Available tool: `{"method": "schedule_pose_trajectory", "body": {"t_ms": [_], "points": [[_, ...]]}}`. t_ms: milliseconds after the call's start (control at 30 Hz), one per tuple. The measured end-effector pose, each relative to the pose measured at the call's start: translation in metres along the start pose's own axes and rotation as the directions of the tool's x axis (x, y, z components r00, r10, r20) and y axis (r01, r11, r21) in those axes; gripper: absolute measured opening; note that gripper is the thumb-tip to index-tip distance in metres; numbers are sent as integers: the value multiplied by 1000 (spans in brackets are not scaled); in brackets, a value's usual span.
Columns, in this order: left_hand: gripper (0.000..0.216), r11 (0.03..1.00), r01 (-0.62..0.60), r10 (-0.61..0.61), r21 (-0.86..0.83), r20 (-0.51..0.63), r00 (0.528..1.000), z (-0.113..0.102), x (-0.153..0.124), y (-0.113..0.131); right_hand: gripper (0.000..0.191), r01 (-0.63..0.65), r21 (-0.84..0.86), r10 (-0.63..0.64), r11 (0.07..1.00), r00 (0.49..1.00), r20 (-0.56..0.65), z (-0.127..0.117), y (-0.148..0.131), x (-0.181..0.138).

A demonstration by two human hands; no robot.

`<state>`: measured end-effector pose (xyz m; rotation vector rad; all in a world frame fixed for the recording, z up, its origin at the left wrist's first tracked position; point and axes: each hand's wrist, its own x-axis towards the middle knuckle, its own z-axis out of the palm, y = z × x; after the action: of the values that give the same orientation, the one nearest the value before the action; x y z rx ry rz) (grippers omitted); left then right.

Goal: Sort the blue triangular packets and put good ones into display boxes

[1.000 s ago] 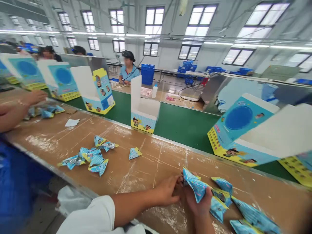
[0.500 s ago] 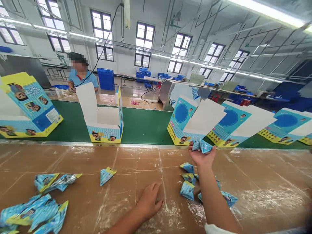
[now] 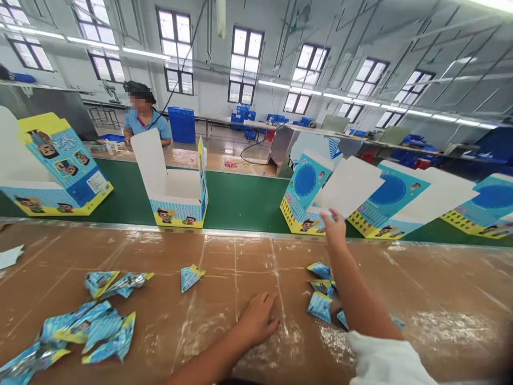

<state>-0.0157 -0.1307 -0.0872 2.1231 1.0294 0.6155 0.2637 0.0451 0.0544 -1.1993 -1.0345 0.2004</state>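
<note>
My right hand [image 3: 335, 229] reaches to the front edge of an open blue-and-yellow carton [image 3: 303, 184]. Its fingers are stretched out over the carton's opening and no packet shows in them. The inside of that carton is mostly hidden by its front wall and my hand. My left hand [image 3: 259, 317] lies on the brown table with its fingers loosely apart, holding nothing. Between the two hands and partly beneath my right forearm are several small blue foil packets [image 3: 319, 306]. A single packet [image 3: 191, 278] lies left of my left hand.
More foil packets [image 3: 105, 330] are heaped at the left. Open cartons [image 3: 178, 211] stand in a row along a green belt [image 3: 240, 203] beyond the table [image 3: 224, 251]. A person in a blue shirt [image 3: 150, 125] sits across the belt.
My right hand held packets on its upturned palm; now it has turned over at the carton's opening and the packets are out of sight. My left hand stays resting on the table.
</note>
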Motion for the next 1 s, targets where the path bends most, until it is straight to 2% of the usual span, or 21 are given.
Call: {"method": "schedule_pose_trajectory", "body": {"t_ms": [67,133,200,267,367,433,500,667,800,867,1000], "points": [[59,999,-12,12,30,-2,1000,0,0,1,54,61,-186,-41,981,993,111,-17,17,-64],[65,999,-8,8,34,-18,1000,0,0,2,51,189,-383,-95,904,963,251,-42,23,-119],[71,1000,-6,7,28,-30,1000,2,1,1,50,257,-503,-107,825,945,308,-69,20,-160],[72,999,-16,17,32,-36,999,4,1,0,51,242,-563,-98,790,957,274,-94,15,-189],[72,997,-43,47,68,-49,998,9,-1,-4,57,160,-602,-89,782,985,145,-119,10,-217],[72,992,-62,68,114,-53,996,12,-3,-5,61,118,-624,-77,773,993,92,-125,10,-230],[73,984,-70,78,166,-44,996,13,-6,-6,66,125,-636,-77,762,992,104,-125,12,-237],[71,965,-41,45,258,-11,999,11,-9,2,81,262,-651,-125,713,960,250,-117,26,-224],[71,955,-38,31,294,29,999,9,-11,11,91,339,-632,-109,697,921,374,-113,45,-206],[71,951,-47,34,304,47,998,8,-11,15,89,369,-634,-108,679,905,411,-112,54,-205],[72,938,-85,62,337,79,995,5,-9,19,61,452,-570,-194,687,869,455,-115,71,-216]]}}
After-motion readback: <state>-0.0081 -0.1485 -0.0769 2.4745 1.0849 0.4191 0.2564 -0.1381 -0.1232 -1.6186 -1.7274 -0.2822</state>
